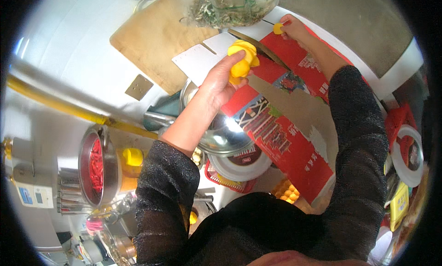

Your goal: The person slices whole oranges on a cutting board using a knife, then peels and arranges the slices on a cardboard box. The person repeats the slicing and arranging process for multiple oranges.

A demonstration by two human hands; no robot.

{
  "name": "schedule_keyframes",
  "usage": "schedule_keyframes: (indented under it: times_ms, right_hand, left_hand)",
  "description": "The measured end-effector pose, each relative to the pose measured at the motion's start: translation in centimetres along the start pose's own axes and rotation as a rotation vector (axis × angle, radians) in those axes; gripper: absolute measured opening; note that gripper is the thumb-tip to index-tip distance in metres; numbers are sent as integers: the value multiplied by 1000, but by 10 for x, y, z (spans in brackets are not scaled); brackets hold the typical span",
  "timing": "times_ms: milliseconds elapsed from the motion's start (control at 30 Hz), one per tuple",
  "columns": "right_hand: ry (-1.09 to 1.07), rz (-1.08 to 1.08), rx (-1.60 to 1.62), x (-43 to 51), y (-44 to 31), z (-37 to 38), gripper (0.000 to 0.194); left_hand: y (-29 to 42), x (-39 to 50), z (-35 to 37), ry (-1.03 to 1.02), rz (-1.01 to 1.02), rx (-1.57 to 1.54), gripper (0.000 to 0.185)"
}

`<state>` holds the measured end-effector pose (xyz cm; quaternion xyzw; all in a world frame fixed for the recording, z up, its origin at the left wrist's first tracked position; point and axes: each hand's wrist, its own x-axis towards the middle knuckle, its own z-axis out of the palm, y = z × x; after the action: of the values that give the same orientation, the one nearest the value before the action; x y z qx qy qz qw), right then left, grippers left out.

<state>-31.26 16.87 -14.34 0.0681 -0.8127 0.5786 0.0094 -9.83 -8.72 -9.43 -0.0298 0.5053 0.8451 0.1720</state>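
My left hand (222,78) grips a bunch of yellow, round vegetable slices (243,57), the thumb pressed over their front. Farther right, my right hand (293,28) pinches a single yellow slice (277,28) by its edge. That slice is over the far end of an opened red printed cardboard carton (283,41); whether it touches the cardboard I cannot tell. One long carton flap (276,131) slants below my left hand towards my body. Behind the left hand's slices lies a white slotted panel (203,55).
A wooden cutting board (155,41) leans near a wall socket (138,87). Beyond it sits a clear plastic bag (238,10) of dried bits. Under my left forearm is a shiny metal bowl (224,138). A pot (112,172) holding red pieces stands left, near a yellow pipe (58,102).
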Motion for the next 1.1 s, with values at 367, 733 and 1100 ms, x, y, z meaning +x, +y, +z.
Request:
schedule_keyframes:
  times_ms: [367,733,1100]
  right_hand:
    - [340,-153,-789,189,65,17,22]
    - [446,-100,-928,226,72,12,23]
    - [-258,-253,-174,89,-11,17,25]
  left_hand:
    - [1,69,-7,-105,-56,50,45]
    - [-1,72,-12,-62,-102,76,44]
    - [14,125,-39,46,13,-36,40]
